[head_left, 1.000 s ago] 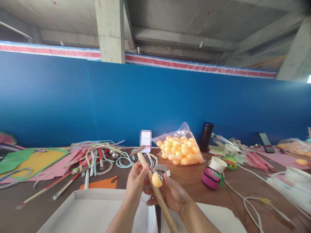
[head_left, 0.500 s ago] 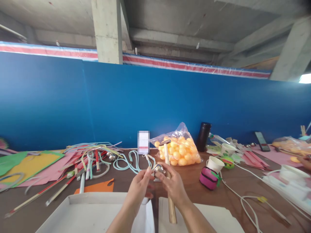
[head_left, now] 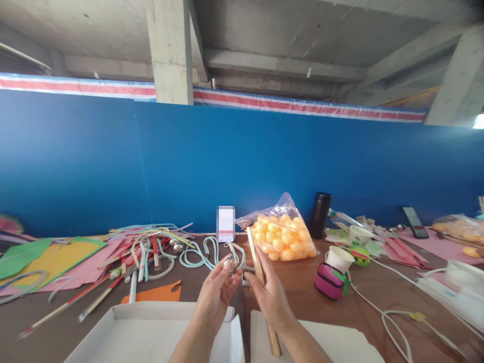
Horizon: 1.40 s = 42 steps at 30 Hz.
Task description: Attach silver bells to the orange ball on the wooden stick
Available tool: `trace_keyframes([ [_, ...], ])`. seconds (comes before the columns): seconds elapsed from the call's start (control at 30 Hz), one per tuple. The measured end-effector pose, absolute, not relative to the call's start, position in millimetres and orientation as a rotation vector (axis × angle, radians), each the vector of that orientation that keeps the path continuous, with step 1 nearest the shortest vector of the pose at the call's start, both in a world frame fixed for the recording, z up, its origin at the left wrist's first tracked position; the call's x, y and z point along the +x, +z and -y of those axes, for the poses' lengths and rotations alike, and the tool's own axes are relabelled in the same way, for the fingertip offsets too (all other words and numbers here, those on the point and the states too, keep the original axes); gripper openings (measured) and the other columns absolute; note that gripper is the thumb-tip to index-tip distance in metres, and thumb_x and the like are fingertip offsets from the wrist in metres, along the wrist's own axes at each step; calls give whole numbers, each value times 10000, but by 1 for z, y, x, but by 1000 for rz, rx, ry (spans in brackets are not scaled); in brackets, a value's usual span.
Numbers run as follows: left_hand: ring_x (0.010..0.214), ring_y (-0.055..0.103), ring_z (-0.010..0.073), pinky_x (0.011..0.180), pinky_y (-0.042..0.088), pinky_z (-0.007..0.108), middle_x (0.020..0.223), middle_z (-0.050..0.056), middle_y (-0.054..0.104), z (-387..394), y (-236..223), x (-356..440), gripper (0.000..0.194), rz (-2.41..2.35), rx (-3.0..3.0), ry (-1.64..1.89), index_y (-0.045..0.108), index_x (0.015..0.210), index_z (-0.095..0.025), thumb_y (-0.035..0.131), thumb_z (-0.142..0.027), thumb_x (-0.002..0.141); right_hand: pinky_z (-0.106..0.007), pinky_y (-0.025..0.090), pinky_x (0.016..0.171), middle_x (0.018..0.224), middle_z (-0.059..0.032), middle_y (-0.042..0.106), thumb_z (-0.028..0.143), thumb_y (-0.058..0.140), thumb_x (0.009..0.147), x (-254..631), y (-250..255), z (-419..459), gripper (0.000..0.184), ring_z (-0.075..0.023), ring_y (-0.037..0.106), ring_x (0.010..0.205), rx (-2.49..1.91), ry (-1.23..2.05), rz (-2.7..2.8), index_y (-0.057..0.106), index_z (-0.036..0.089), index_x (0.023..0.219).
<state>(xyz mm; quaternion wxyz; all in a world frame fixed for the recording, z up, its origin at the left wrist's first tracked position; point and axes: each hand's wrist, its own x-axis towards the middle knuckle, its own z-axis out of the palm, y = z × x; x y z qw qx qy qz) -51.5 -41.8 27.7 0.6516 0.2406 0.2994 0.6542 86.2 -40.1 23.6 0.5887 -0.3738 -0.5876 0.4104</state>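
A shiny metal ball (head_left: 230, 264) rests in the fingers of my left hand (head_left: 216, 296), which are curled around its lower side. My right hand (head_left: 275, 301) grips the wooden handle of a hammer (head_left: 273, 341), held nearly upright with its top leaning slightly left. The hammer's head is hard to make out now. Both hands are raised close together, just above the table's near middle. Behind them lie a looped light-blue cord (head_left: 200, 257) and a clear bag of orange balls (head_left: 279, 237).
In front are a white box lid (head_left: 113, 315) and a flat pale board (head_left: 325, 335). Coloured strips and sticks (head_left: 147, 247) and more metal balls (head_left: 176, 246) lie left. Right are a purple pouch (head_left: 329, 281), paper cup (head_left: 340, 258), black bottle (head_left: 320, 214) and white cable (head_left: 389, 317).
The metal ball has gone from between both hands into my left hand, which has shifted slightly left. My right hand has come away from the ball and still holds the hammer.
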Motion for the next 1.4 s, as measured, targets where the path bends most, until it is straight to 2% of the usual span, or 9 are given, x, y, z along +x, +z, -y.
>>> trace_keyframes([
  [0.1, 824, 663, 148, 752, 548, 229, 976, 94, 676, 37, 28, -64, 281, -600, 443, 1542, 616, 1051, -139, 606, -91, 774, -209, 417, 400, 1047, -67, 628, 393, 563, 844, 87, 30, 44, 590, -101, 515, 501, -871, 1057, 1328, 343, 298, 1383],
  [0.23, 768, 660, 135, 705, 563, 239, 909, 96, 676, 27, 24, -78, 257, -551, 330, 1635, 604, 1074, -132, 541, -112, 826, -168, 274, 306, 895, -59, 636, 464, 504, 862, 83, 34, 51, 498, -52, 398, 389, -864, 1193, 1427, 446, 249, 1308],
  [0.47, 805, 659, 158, 732, 557, 287, 977, 133, 664, 17, 16, -92, 318, -457, 254, 1700, 564, 1157, -135, 514, -135, 843, -229, 426, 451, 748, -37, 637, 454, 632, 772, 85, 24, 49, 445, -133, 519, 491, -980, 934, 1403, 582, 226, 1151],
  [0.57, 817, 658, 162, 725, 554, 280, 1030, 146, 655, 18, 15, -93, 320, -441, 283, 1672, 565, 1154, -130, 534, -151, 836, -215, 396, 393, 608, 12, 572, 476, 575, 809, 87, 27, 47, 317, -114, 498, 407, -990, 1102, 1405, 571, 202, 970],
  [0.67, 733, 650, 136, 647, 554, 250, 1018, 135, 662, 18, 15, -94, 282, -439, 286, 1639, 589, 1107, -130, 551, -205, 837, -181, 302, 312, 645, 22, 568, 503, 503, 845, 86, 30, 50, 301, -65, 404, 326, -959, 1292, 1442, 510, 204, 880],
  [0.73, 673, 634, 117, 599, 548, 234, 985, 125, 669, 18, 15, -94, 262, -446, 278, 1626, 598, 1075, -128, 555, -231, 838, -171, 271, 314, 657, 28, 556, 499, 503, 847, 84, 31, 53, 302, -57, 372, 342, -957, 1247, 1508, 510, 211, 932],
  [1.0, 611, 611, 98, 554, 532, 207, 879, 105, 680, 15, 15, -92, 182, -486, 290, 1663, 605, 986, -117, 546, -215, 844, -231, 404, 548, 692, 4, 573, 403, 428, 907, 79, 34, 65, 404, -149, 520, 597, -1004, 907, 1837, 476, 239, 1273],
  [1.23, 589, 604, 101, 552, 533, 208, 723, 56, 648, 12, 13, -91, 92, -532, 284, 1700, 610, 860, -119, 549, -184, 839, -263, 433, 636, 696, -6, 608, 350, 433, 902, 82, 43, 67, 413, -176, 566, 639, -1004, 874, 1943, 491, 230, 1293],
  [1.4, 593, 597, 93, 541, 529, 195, 780, 72, 659, 11, 12, -92, 154, -556, 291, 1732, 622, 948, -119, 542, -202, 847, -251, 422, 619, 680, 3, 584, 358, 410, 914, 83, 41, 66, 420, -165, 552, 633, -1024, 850, 1899, 463, 241, 1314],
])
